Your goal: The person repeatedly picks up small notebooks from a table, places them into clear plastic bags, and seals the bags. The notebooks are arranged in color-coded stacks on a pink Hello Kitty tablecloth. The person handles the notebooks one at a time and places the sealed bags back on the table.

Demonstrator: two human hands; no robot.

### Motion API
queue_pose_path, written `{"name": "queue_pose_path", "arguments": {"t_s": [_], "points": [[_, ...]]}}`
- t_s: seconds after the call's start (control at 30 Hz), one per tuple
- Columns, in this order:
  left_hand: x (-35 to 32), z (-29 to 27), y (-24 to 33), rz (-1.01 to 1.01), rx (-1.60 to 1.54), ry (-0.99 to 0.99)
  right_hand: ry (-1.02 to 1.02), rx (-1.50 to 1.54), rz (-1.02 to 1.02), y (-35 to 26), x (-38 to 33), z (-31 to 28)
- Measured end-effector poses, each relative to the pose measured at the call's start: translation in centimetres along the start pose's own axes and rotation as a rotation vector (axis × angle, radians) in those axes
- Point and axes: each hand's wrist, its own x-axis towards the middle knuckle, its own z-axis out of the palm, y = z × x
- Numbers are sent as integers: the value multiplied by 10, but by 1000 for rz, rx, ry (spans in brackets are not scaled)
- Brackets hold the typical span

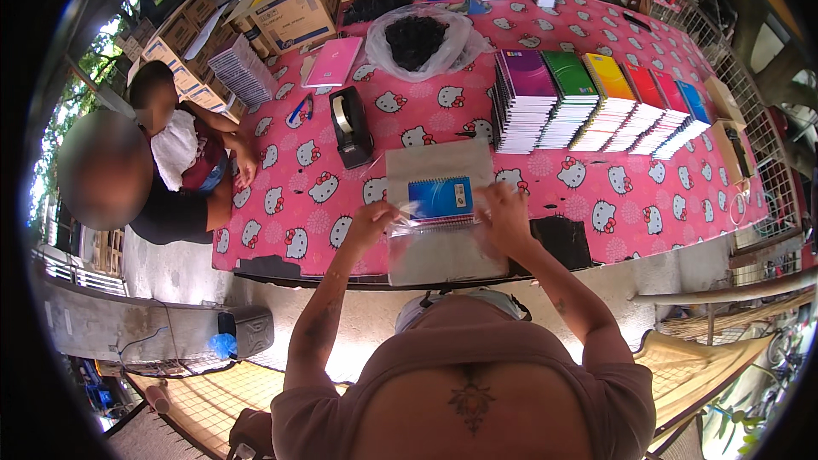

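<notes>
Both forearms come up from the lower edge, and I see my hands meeting at the near edge of the surface [596, 204], which wears a pink cloth printed with white cartoon cats. Left hand [371, 223] is closed, pinching the left side of a clear plastic sleeve [443, 254]; right hand [504, 211] is closed too, gripping the right side of the sleeve together with the blue spiral notebook [440, 197]. That notebook is small, with a bright blue cover, a pale label patch at its right and the wire coil along its lower edge. It sits half inside the sleeve's mouth, near the middle of the near edge, over a grey sheet [439, 159] lying flat.

Just left of the sheet stands a black tape dispenser [350, 125]. Toward the right edge runs a row of notebook stacks [588, 102], covers purple, green, yellow, red and blue, white page edges facing me. Near the far edge a clear bag of dark items [416, 41] lies open, with a pink flat packet [332, 61] to its left. Off the far left corner sits an open cardboard box [294, 13] with blue print. Another person's arm [234, 140] rests on the left edge.
</notes>
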Motion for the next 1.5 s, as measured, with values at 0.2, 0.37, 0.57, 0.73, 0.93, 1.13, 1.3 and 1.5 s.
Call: {"name": "queue_pose_path", "arguments": {"t_s": [0.2, 0.37, 0.57, 0.73, 0.93, 1.13, 1.3, 1.5], "points": [[25, 10, -18, -290, -383, -18, -37, 102, -247, -51, -35, 41], [30, 7, -24, -317, -420, -14, -61, 65, -137, -71, -15, 39], [117, 16, 3, 224, 172, 207, -152, 31, -146, -68, -2, 41], [185, 41, -1, 482, 868, -31, -175, 23, -137, -68, -7, 42], [197, 49, 7, 690, 971, 17, -118, 10, -103, -62, -11, 51], [184, 41, 9, 698, 856, 80, -104, 15, -182, -61, -11, 52], [180, 41, 24, 506, 911, 36, -51, 41, -196, -55, -14, 56], [177, 46, 13, 841, 1122, 394, -56, -13, -251, -56, -15, 53]]}}
